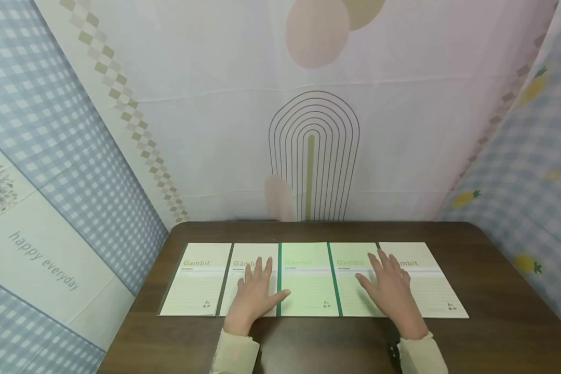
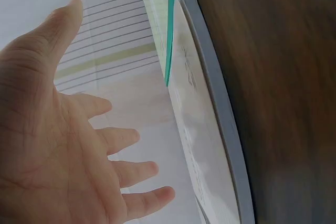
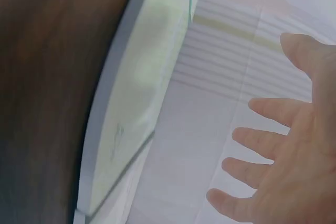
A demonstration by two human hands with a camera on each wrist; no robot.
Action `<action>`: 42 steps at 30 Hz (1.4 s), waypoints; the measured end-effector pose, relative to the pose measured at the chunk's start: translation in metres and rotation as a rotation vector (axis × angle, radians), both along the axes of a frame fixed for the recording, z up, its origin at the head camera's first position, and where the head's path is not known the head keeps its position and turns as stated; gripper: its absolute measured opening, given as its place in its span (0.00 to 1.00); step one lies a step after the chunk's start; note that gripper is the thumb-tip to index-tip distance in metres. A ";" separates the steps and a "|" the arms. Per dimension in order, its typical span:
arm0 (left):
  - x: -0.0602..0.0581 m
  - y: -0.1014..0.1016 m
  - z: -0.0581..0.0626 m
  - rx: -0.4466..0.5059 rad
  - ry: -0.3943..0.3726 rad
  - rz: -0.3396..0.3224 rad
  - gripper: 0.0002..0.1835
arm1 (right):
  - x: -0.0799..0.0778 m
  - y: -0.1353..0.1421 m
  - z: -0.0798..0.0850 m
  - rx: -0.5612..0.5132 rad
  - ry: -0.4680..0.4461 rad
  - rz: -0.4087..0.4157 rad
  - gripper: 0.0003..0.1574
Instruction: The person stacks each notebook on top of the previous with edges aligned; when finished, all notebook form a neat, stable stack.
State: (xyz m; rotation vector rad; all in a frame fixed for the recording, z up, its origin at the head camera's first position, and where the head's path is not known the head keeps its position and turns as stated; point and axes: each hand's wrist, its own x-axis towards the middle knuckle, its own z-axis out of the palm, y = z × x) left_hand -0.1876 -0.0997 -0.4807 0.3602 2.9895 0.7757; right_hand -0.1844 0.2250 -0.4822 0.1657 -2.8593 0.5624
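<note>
A row of "Gambit" notebooks lies side by side on the table. At the left end is a white notebook [image 1: 197, 286] with a dark spine, and beside it a second white notebook [image 1: 256, 250]. Two pale green notebooks follow, a middle one [image 1: 306, 288] and its right neighbour [image 1: 355, 300], both with green spines. Another white notebook [image 1: 432, 293] ends the row. My left hand [image 1: 251, 297] hovers over the second white notebook, fingers spread and holding nothing. Over the right-hand green notebook and the last white one, my right hand [image 1: 395, 293] hovers with straight, spread fingers.
The dark wooden table [image 1: 322, 340] has rounded far corners. Behind it hangs a pale cloth [image 1: 215, 130] with an arch print. Blue checked cloths close off the left side [image 1: 75, 104] and right side [image 1: 519, 182]. A dark band [image 1: 393, 354] shows at the right wrist.
</note>
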 end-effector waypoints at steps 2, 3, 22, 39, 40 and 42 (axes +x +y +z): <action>-0.002 0.005 -0.001 0.008 0.000 -0.010 0.50 | 0.001 0.006 0.002 -0.008 0.009 -0.001 0.44; -0.003 0.008 -0.001 0.011 -0.001 -0.014 0.51 | 0.002 0.009 0.003 -0.016 0.008 0.000 0.45; -0.011 0.058 0.007 0.072 -0.050 -0.095 0.42 | 0.009 0.044 0.016 -0.152 0.025 -0.003 0.38; -0.011 0.092 0.011 0.120 -0.152 -0.152 0.35 | 0.006 0.070 0.009 -0.161 -0.165 -0.043 0.41; -0.011 0.094 0.012 0.123 -0.157 -0.159 0.35 | 0.006 0.072 0.009 -0.158 -0.170 -0.046 0.41; -0.012 0.097 0.011 0.127 -0.166 -0.173 0.35 | 0.005 0.075 0.008 -0.153 -0.183 -0.051 0.41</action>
